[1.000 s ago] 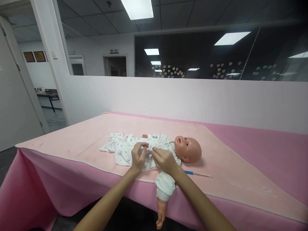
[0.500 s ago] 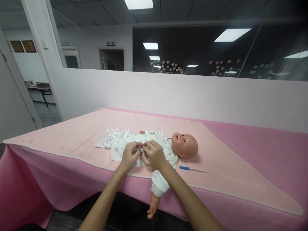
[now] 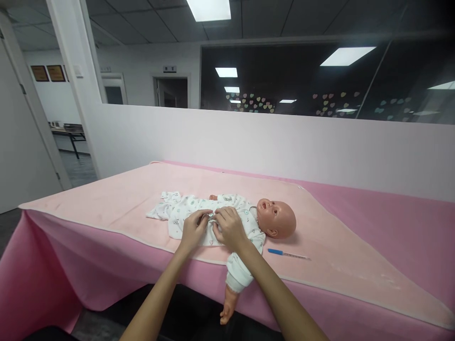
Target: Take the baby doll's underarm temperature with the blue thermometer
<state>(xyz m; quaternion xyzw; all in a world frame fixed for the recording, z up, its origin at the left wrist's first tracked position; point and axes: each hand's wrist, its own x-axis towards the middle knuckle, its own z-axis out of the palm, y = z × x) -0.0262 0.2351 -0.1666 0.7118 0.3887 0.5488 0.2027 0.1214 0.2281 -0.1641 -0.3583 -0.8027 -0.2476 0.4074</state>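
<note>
A baby doll (image 3: 276, 219) lies on its back, head to the right, in a white printed baby shirt (image 3: 177, 227). Its near arm (image 3: 230, 303) hangs over the front edge of the table, the sleeve bunched above the hand. At the shirt's front my left hand (image 3: 195, 228) pinches the cloth beside a small round snap button (image 3: 211, 215). My right hand (image 3: 230, 227) is just right of the button, fingers bent and closed on the shirt front; its fingertips are partly hidden. Both wrists rest close over the doll's belly.
A thermometer with a blue cap (image 3: 288, 254) lies near the doll's head. A light pink blanket (image 3: 117, 199) covers the table over a darker pink cloth (image 3: 401, 208). Behind stands a low white wall (image 3: 270, 147) with glass above it.
The view has shifted slightly, so everything sits a bit lower and to the right. My fingers have parted a little, and the snap button now shows between them.
</note>
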